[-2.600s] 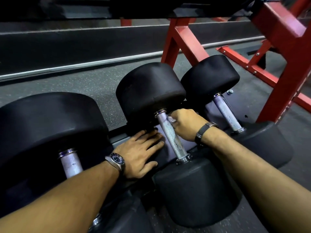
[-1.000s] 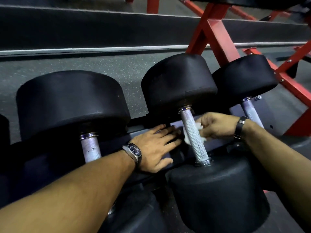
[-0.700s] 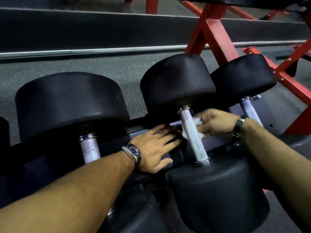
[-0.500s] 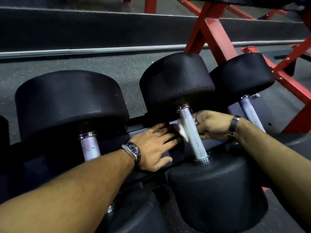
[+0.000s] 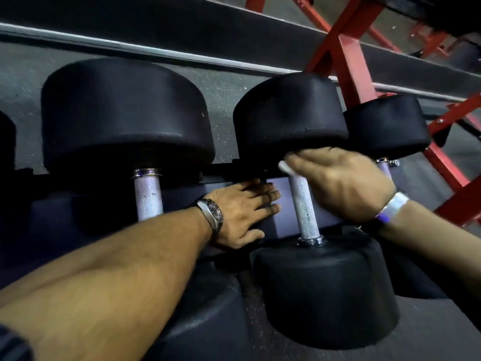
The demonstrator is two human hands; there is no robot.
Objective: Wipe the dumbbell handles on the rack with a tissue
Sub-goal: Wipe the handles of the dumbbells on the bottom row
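Note:
Three black dumbbells lie side by side on the rack tray (image 5: 279,190). The middle dumbbell's knurled steel handle (image 5: 304,209) runs from its far head (image 5: 289,113) to its near head (image 5: 325,290). My right hand (image 5: 341,183) is over the top end of that handle and holds a white tissue (image 5: 286,168) against it; only an edge of the tissue shows. My left hand (image 5: 242,212) rests flat on the tray just left of the handle, fingers straight. The left dumbbell's handle (image 5: 148,196) stands bare. The right dumbbell's handle (image 5: 384,168) is mostly hidden behind my right hand.
The red steel rack frame (image 5: 346,56) rises behind and to the right of the dumbbells. A dark upper shelf rail (image 5: 182,27) crosses above. Speckled grey floor (image 5: 223,89) shows between the far dumbbell heads. Another black weight (image 5: 5,142) sits at the far left edge.
My right hand has come from the handle's right side up over its top end with the tissue. The left hand has stayed on the tray. The view has shifted and tilted.

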